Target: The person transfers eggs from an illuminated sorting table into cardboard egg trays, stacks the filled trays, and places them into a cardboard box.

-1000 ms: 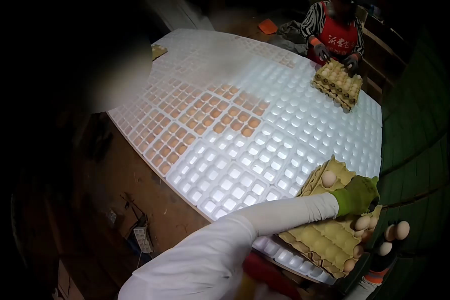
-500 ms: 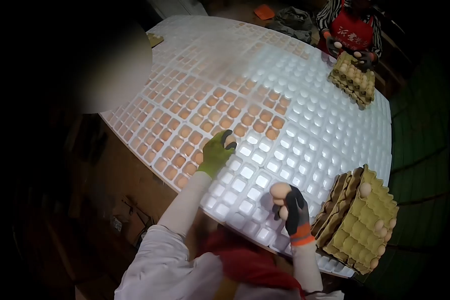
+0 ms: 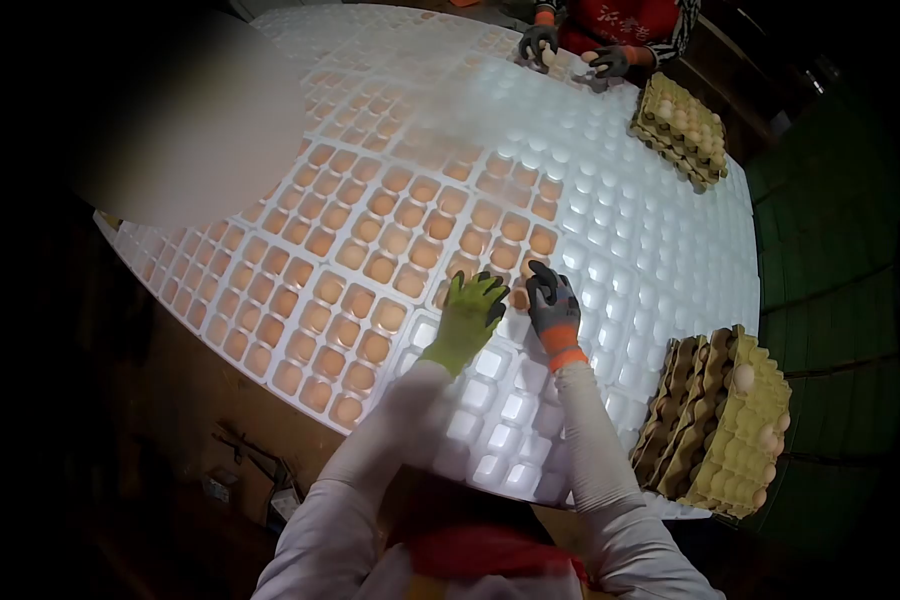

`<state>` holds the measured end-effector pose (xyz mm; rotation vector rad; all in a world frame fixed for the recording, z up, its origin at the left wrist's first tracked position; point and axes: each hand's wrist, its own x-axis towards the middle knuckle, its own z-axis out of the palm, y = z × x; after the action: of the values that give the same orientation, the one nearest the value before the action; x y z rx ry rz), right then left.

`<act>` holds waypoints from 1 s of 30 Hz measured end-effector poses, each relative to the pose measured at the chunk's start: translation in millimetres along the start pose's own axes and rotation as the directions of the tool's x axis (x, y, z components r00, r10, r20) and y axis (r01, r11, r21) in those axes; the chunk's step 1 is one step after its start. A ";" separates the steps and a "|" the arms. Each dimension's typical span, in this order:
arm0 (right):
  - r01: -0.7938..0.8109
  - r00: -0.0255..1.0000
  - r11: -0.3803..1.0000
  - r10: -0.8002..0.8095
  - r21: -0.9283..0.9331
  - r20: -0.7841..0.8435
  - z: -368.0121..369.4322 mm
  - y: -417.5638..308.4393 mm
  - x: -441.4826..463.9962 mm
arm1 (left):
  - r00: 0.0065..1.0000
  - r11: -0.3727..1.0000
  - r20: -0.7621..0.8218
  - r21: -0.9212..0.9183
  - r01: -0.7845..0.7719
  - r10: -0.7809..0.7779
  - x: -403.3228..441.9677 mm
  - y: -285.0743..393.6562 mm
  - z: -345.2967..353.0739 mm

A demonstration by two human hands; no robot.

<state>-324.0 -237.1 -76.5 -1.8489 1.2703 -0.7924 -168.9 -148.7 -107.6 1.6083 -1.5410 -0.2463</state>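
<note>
Close together, both hands (palms down) reach over white trays.

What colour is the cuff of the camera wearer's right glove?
The cuff is orange; it shows in the head view.

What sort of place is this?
Probably an egg-packing workroom: many white compartmented trays, partly filled with eggs, stacked brown egg flats, and a gloved co-worker at the far side.
</note>
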 end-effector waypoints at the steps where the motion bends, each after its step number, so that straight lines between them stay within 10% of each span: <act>1: -0.005 0.999 0.975 0.015 0.221 -0.042 1.3 -7.8 -8.0 | 0.995 0.984 0.052 0.157 -0.087 0.080 0.7 0.1 1.9; 4: 0.079 0.990 0.862 -0.008 0.501 -0.142 57.3 22.2 -30.0 | 0.994 0.961 -0.030 -0.263 0.091 -0.102 0.3 9.3 -15.3; 5: 0.247 0.944 0.967 -0.256 -0.067 -0.210 61.6 22.2 -36.0 | 0.984 0.892 0.033 -0.418 0.171 -0.173 4.0 10.1 -17.0; 6: 0.297 0.934 0.926 -0.332 -0.233 -0.132 69.0 34.0 -34.6 | 0.978 0.859 0.063 -0.469 0.205 -0.199 0.1 -8.5 -2.0; 9: 0.220 0.848 0.941 -0.316 -0.258 -0.425 60.7 13.0 -51.3 | 0.996 0.923 0.077 -0.376 0.080 -0.055 -4.6 -28.0 6.3; 13: 0.296 0.955 0.883 -0.265 0.365 -0.133 -99.6 -94.2 -146.6 | 0.975 0.916 0.185 -0.356 0.182 -0.122 2.0 -34.1 -2.3; 16: 0.618 0.698 0.747 -0.665 -0.246 -0.266 -240.7 -101.1 -219.7 | 0.944 0.772 0.179 -0.543 0.329 -0.277 21.2 -3.8 4.2; 17: 0.336 0.824 0.844 -0.479 -0.419 -0.304 -302.2 -106.0 -249.1 | 0.972 0.817 0.111 -0.527 0.233 -0.206 35.2 29.9 7.4; 19: -0.135 0.627 0.957 -0.120 -0.258 -0.770 -381.9 -90.3 -279.6 | 0.997 0.832 0.055 -0.549 0.071 -0.049 55.9 127.8 10.1; 21: -0.602 0.616 0.522 -0.177 -0.604 -0.768 -445.7 -33.1 -315.7 | 0.969 0.821 0.122 -0.560 -0.110 0.214 69.4 268.6 16.3; 23: -0.664 0.721 0.365 0.080 -0.653 -0.688 -468.1 -10.3 -317.3 | 0.862 0.810 0.390 -0.585 -0.039 0.324 65.9 375.6 39.8; 26: -0.574 0.818 0.401 0.239 -0.714 -0.523 -487.7 4.3 -317.1 | 0.660 0.752 0.363 -0.370 -0.546 0.658 58.9 464.0 109.9; 28: -0.432 0.839 0.844 0.247 -0.318 -0.484 -515.0 35.9 -340.8 | 0.635 0.771 0.459 -0.216 -0.599 0.622 51.9 495.7 142.2; 30: -0.175 0.811 0.904 0.357 0.391 -0.464 -539.2 47.9 -347.1 | 0.606 0.726 0.509 -0.057 -0.685 0.611 47.3 504.4 167.0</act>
<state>-896.9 -44.4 143.2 -1.1726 1.5763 -1.3204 -630.2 -190.7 156.8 0.9917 -2.5050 -0.1413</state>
